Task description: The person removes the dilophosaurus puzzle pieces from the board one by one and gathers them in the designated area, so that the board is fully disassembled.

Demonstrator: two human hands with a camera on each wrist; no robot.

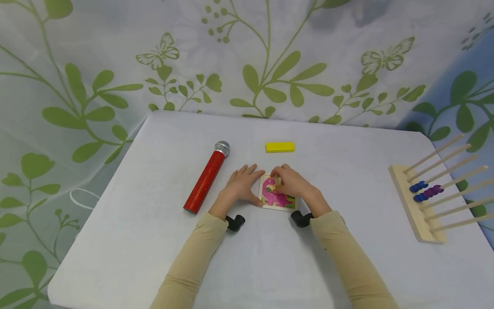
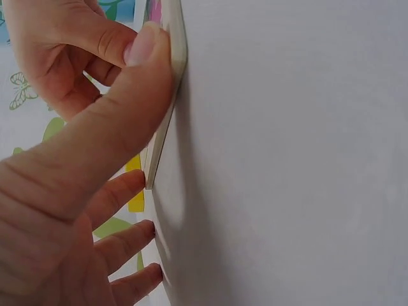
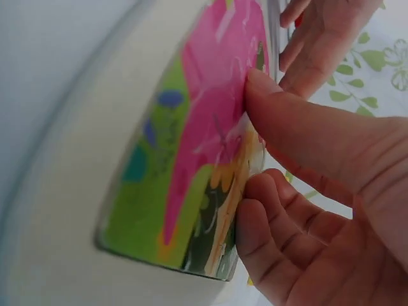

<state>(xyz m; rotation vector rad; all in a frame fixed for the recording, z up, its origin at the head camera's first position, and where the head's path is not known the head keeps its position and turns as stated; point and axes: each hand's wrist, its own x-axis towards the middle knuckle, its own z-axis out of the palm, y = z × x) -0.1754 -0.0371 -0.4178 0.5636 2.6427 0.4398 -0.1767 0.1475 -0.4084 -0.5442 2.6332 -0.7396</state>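
Note:
A small square wooden jigsaw puzzle [image 1: 275, 200] with a pink dinosaur picture lies between the hands. My left hand [image 1: 242, 185] is spread along its left side. In the left wrist view the thumb [image 2: 148, 60] presses on the puzzle's wooden edge, the forefinger touches a far corner, and the other fingertips rest on the table. My right hand [image 1: 294, 182] is over the puzzle's upper right part. Its thumb [image 3: 299, 115] and curled fingers pinch a puzzle piece at the picture's surface; the fingers partly hide that piece.
A red glittery microphone [image 1: 204, 182] with a silver head lies left of the hands. Behind the puzzle is a yellow block [image 1: 279, 147]. A wooden bead rack [image 1: 417, 206] with upright pegs and blue and purple beads stands at the right. Patterned cloth [image 1: 231, 56] hangs behind the white table [image 1: 154, 150].

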